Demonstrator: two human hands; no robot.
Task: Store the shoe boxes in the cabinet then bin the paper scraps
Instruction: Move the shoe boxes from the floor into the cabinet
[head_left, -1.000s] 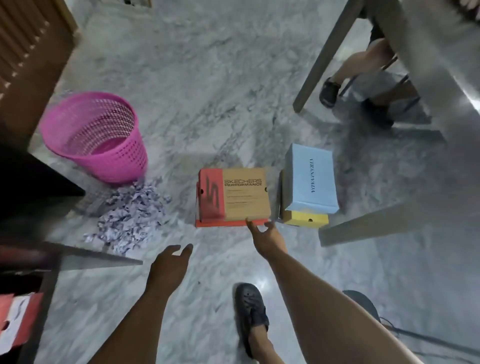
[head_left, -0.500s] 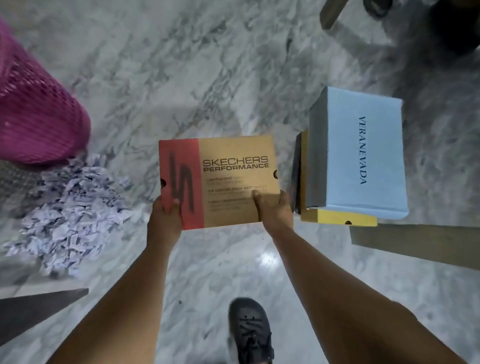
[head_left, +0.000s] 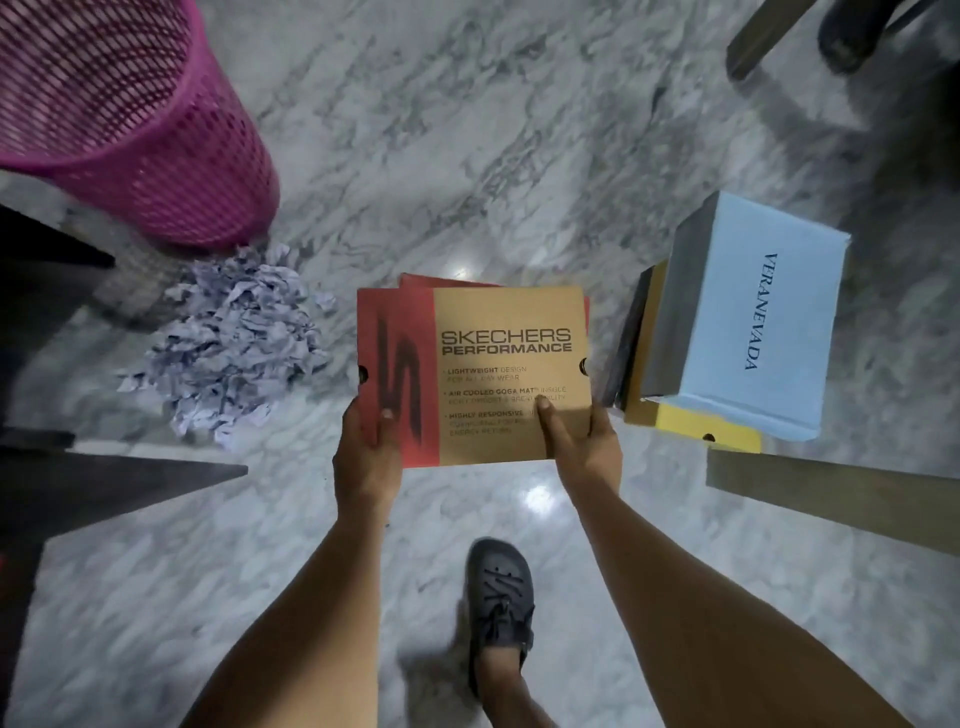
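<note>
A tan and red Skechers shoe box (head_left: 498, 343) is held level above the marble floor. My left hand (head_left: 366, 457) grips its near left corner and my right hand (head_left: 582, 447) grips its near right corner, thumbs on the lid. To the right on the floor, a light blue Veranevada box (head_left: 763, 312) rests on top of a yellow box (head_left: 701, 428). A heap of white paper scraps (head_left: 234, 348) lies on the floor to the left, in front of a pink mesh bin (head_left: 156, 156).
A dark cabinet edge and its open door (head_left: 78, 488) stand at the left. A wooden table leg (head_left: 831, 499) crosses the right side, close to the stacked boxes. My dark shoe (head_left: 498, 592) is planted below the held box. Another person's shoe (head_left: 852, 31) shows at top right.
Both hands reached the Skechers box, closed on its near corners and lifted it off the floor toward me. The camera dipped lower and closer to the floor.
</note>
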